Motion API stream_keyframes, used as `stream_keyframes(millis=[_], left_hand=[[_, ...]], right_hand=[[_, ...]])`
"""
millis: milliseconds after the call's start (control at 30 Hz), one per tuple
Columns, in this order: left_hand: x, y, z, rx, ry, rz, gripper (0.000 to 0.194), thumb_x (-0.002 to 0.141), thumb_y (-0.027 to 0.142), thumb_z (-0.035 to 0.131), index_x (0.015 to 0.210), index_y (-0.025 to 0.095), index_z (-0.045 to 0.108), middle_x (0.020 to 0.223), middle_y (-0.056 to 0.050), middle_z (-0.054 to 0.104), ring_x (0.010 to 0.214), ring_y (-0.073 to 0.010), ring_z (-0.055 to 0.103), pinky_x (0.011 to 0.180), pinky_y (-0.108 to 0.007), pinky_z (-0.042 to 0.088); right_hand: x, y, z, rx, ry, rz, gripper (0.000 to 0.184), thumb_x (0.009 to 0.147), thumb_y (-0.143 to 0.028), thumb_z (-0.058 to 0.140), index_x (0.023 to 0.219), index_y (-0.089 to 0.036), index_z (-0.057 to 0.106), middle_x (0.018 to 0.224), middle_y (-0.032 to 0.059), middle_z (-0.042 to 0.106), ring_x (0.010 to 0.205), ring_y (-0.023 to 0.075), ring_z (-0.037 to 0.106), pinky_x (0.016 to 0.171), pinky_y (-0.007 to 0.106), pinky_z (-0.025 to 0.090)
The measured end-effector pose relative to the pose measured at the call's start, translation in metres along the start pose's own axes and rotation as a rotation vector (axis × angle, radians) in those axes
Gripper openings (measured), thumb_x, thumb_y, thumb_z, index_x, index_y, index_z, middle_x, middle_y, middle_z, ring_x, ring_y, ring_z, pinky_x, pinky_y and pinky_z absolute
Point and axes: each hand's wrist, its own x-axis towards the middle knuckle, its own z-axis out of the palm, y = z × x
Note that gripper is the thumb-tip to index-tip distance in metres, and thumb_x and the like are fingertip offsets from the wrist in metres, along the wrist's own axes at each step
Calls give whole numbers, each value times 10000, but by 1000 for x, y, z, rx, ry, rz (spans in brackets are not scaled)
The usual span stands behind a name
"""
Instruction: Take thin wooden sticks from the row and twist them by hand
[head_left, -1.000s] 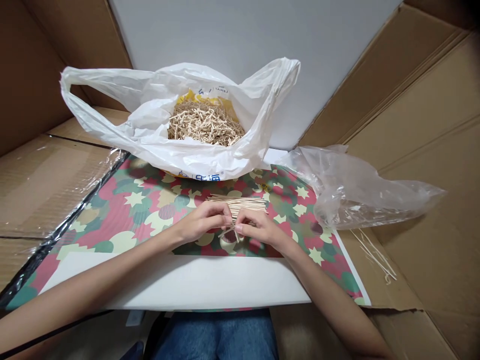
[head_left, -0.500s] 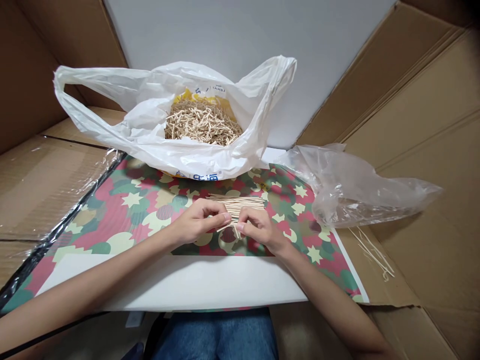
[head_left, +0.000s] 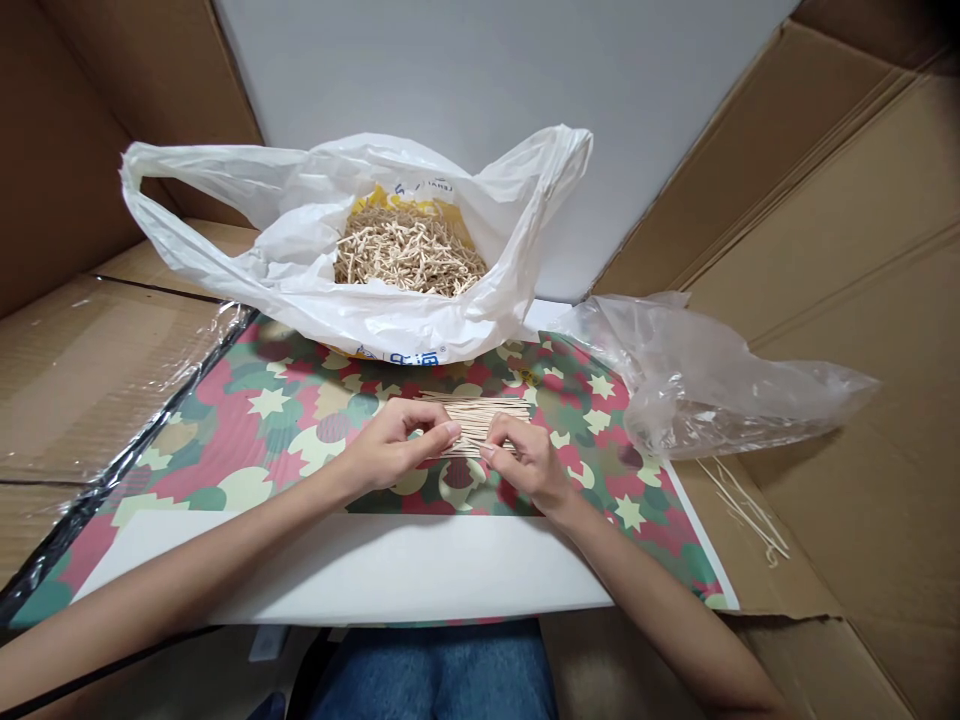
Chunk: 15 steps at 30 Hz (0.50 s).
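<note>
Cardboard-walled work nook: grey-white panel straight ahead beyond the hands, flattened brown cardboard off to their right, plastic-wrapped cardboard off to their left. Camouflage-and-star printed sheet directly under both hands, white board just nearer the body, lying over the sheet's near part.

Flat bundle of thin wooden sticks on the printed sheet, between the hands, sticks side by side and running left to right. Left hand curled, fingertips closed on the bundle's left end. Right hand curled too, fingertips pinching the bundle's near edge. Both grasping, neither released.

Beyond the hands, white plastic carrier bag at the far edge of the sheet, mouth open, heap of loose tangled sticks inside, yellow printed packet behind the heap. Right of the hands, crumpled clear plastic bag over the sheet's far right corner, stray sticks on the cardboard just below it. Nearer than the hands, below the board's edge, blue jeans on the lap.
</note>
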Motion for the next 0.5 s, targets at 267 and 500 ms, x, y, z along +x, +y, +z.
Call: stream_keyframes(millis=[267, 500], left_hand=[[-1, 6, -7, 200, 40, 109, 221, 809, 276, 478, 666, 123, 549, 621, 13, 502, 612, -102, 445, 588, -206, 346], [2, 6, -10, 306, 130, 217, 165, 834, 267, 505, 764, 134, 575, 725, -17, 579, 684, -120, 513, 630, -222, 394]], right_hand=[[2, 10, -1, -153, 65, -280, 133, 810, -168, 462, 684, -212, 460, 613, -21, 490, 589, 132, 462, 585, 276, 382], [4, 13, -11, -164, 138, -108, 59, 850, -262, 463, 879, -222, 494, 803, 8, 556, 750, 154, 546, 684, 288, 438]])
